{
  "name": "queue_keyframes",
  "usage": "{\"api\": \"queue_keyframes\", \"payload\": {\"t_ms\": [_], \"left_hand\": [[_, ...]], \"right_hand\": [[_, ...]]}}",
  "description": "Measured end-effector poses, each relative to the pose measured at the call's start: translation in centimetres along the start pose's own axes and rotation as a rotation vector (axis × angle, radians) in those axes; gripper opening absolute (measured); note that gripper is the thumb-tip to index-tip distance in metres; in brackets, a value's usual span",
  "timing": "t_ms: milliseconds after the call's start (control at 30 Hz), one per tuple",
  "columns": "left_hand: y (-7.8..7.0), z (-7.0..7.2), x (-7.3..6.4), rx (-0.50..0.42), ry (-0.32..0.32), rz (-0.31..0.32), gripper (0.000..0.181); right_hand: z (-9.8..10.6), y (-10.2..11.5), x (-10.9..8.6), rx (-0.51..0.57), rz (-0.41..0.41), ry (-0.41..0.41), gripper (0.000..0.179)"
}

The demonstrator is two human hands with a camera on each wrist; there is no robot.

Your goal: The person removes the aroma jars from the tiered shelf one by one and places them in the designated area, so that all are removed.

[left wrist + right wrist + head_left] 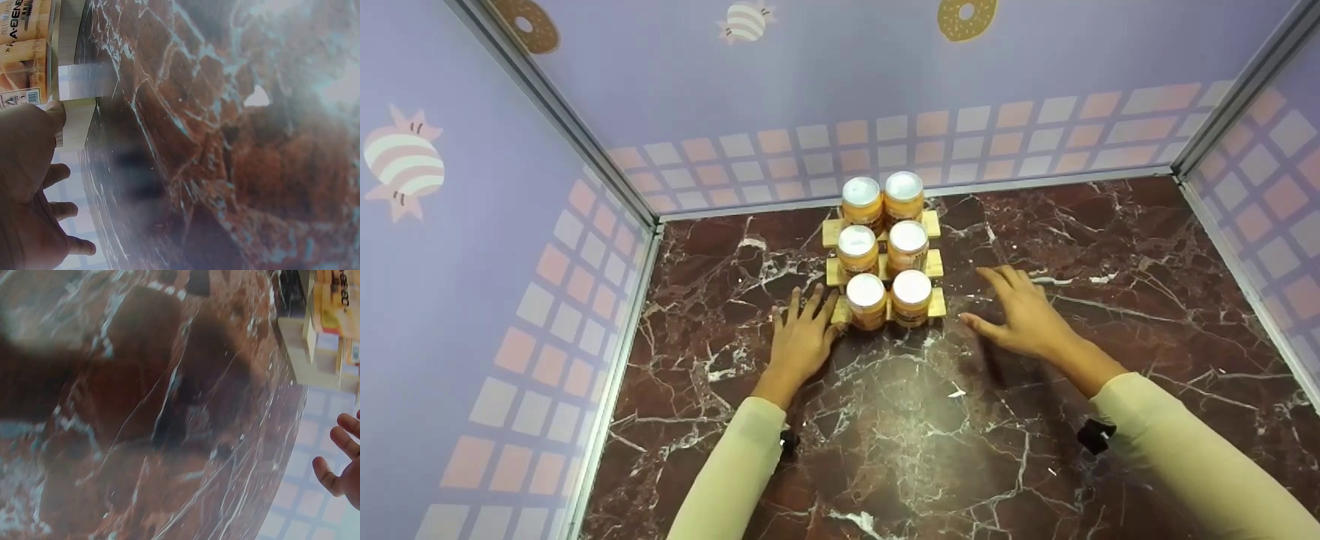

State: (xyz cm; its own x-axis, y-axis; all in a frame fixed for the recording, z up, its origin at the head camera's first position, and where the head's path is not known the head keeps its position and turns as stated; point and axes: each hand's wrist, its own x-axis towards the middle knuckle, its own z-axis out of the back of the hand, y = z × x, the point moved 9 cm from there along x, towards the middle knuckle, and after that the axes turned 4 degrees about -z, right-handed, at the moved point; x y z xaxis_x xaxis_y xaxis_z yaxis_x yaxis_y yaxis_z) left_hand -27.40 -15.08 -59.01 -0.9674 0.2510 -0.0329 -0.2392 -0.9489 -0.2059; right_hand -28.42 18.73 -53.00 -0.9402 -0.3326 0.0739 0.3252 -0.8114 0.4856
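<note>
Several orange cans with pale lids stand in pairs on a stepped pale-wood rack (936, 302), among them a front left can (867, 304) and a front right can (911, 300). At the rack's front left corner is my left hand (801, 337), fingers extended, its thumb right at the wood below the front left can. The left wrist view shows that thumb beside the rack's side (79, 121) and a printed can label (22, 62). My right hand (1024, 315) hovers to the right of the rack, apart from it, fingers spread and holding nothing.
Dark red marbled tabletop (915, 450) lies under everything. A patterned back wall (825, 90) rises close behind the rack, with a left wall (472, 262) and a right wall (1282, 187) at the sides. A small white scrap (957, 394) lies in front.
</note>
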Motion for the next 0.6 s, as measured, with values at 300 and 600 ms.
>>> {"api": "queue_keyframes", "payload": {"t_ms": [300, 600], "left_hand": [[0.0, -0.3, 0.7, -0.075, -0.066, -0.036, 0.06], [0.0, -0.3, 0.8, -0.14, -0.061, -0.024, 0.061]], "right_hand": [[-1.2, 2.9, 1.2, 0.044, 0.063, -0.001, 0.089], [-2.0, 4.9, 2.2, 0.069, 0.091, -0.002, 0.093]]}}
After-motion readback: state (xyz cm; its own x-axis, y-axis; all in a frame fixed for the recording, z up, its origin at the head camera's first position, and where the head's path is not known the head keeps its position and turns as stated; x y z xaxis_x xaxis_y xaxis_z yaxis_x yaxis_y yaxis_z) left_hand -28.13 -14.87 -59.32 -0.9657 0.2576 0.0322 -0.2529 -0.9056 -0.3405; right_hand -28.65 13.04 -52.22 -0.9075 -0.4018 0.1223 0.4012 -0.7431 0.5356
